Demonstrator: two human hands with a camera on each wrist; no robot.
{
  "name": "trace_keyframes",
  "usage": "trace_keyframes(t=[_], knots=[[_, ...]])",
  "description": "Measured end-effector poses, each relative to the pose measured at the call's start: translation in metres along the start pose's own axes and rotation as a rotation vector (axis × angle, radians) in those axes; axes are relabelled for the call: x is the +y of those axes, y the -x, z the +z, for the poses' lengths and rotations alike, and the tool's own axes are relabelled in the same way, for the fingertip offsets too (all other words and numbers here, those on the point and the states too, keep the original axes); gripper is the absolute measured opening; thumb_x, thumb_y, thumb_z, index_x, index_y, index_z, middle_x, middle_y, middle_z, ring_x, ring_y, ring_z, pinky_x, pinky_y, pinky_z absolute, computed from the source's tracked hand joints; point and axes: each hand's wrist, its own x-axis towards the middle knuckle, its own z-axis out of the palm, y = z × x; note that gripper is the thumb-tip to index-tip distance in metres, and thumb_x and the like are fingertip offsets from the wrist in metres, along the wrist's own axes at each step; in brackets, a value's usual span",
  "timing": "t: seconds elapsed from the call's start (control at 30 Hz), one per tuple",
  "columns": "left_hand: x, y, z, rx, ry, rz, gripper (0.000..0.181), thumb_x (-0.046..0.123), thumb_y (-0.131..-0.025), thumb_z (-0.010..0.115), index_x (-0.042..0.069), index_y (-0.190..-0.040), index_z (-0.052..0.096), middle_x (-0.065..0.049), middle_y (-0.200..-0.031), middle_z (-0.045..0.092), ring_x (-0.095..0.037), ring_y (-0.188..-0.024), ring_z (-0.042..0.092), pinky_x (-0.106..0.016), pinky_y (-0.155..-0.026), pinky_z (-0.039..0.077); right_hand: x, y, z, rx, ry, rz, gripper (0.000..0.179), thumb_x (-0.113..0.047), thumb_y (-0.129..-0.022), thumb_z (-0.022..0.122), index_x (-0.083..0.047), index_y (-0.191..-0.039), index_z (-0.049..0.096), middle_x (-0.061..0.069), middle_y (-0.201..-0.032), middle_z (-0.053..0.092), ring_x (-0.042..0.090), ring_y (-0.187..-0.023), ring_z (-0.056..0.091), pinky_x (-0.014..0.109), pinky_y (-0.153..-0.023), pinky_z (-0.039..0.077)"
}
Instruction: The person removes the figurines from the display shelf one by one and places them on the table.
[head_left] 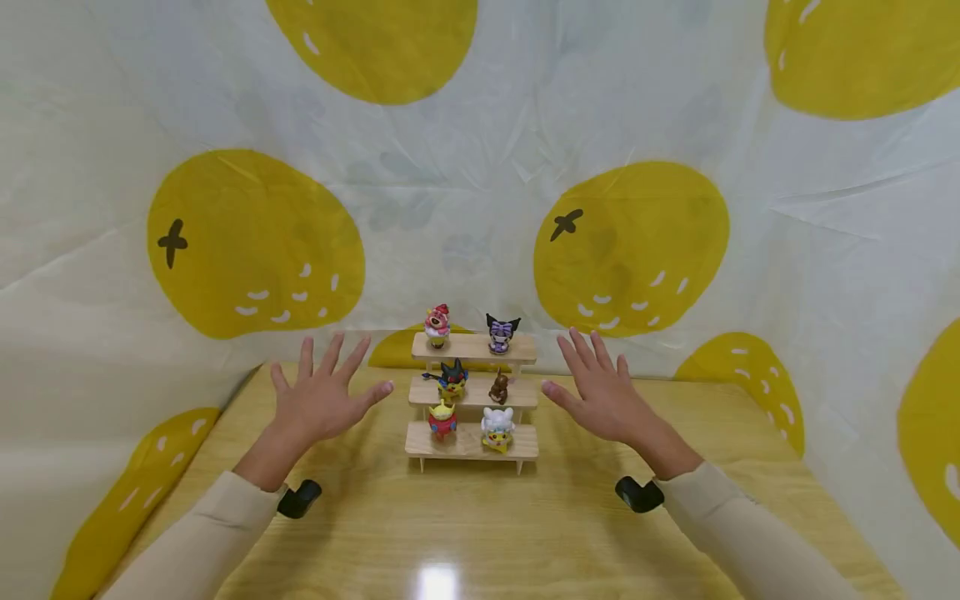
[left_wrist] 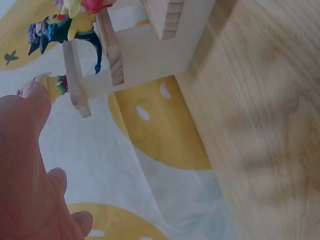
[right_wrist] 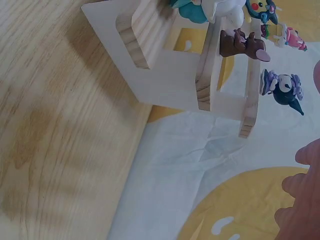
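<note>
A three-tier wooden stand (head_left: 472, 450) holds two small figurines on each step. On top are a pink bear figurine (head_left: 437, 325) and a black-and-purple figurine (head_left: 501, 335). The middle step carries a yellow figurine with a dark hood (head_left: 452, 381) and a brown figurine (head_left: 498, 387). Below sit a red figurine with a yellow top (head_left: 442, 422) and a yellow figurine in a white hood (head_left: 497, 428). Left of the stand, my left hand (head_left: 318, 402) is spread with straight fingers, holding nothing. On the other side my right hand (head_left: 603, 396) is likewise spread, apart from the stand.
The stand is on a light wooden table (head_left: 450, 525). Behind and beside the table hangs a white cloth (head_left: 450, 242) printed with large yellow fruit. A black wrist mount (head_left: 300, 498) shows under the left wrist and another black mount (head_left: 640, 494) under the right.
</note>
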Motion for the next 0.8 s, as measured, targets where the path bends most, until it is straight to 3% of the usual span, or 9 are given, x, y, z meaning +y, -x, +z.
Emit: trace_keyframes(t=[0.27,0.53,0.8], knots=[[0.003,0.004,0.004,-0.005,-0.006,-0.003,0.096,0.086,-0.094,0.037,0.033,-0.170,0.011,-0.015,-0.177,0.003,-0.055,-0.159,-0.012,-0.089,-0.112,-0.011,-0.004,-0.005,0.003,0.001,-0.001,-0.004,0.089,-0.064,-0.106,0.044,-0.012,-0.170,0.009,0.017,-0.177,0.002,0.045,-0.162,-0.009,0.081,-0.121,-0.006],[0.007,-0.005,0.013,-0.023,-0.007,0.021,0.096,0.087,-0.093,0.035,0.034,-0.169,0.011,-0.014,-0.178,0.002,-0.053,-0.159,-0.013,-0.088,-0.113,-0.011,-0.003,-0.010,0.004,0.006,-0.024,-0.011,0.089,-0.063,-0.106,0.042,-0.009,-0.169,0.010,0.019,-0.177,0.003,0.046,-0.162,-0.007,0.080,-0.122,-0.005],[0.014,-0.006,0.022,-0.022,0.013,0.037,0.094,0.082,-0.096,0.041,0.029,-0.169,0.016,-0.015,-0.177,0.007,-0.054,-0.160,-0.008,-0.087,-0.115,-0.007,-0.008,-0.015,0.009,0.002,-0.067,-0.033,0.089,-0.060,-0.106,0.046,-0.010,-0.169,0.009,0.016,-0.177,0.003,0.043,-0.163,-0.007,0.078,-0.124,-0.004]])
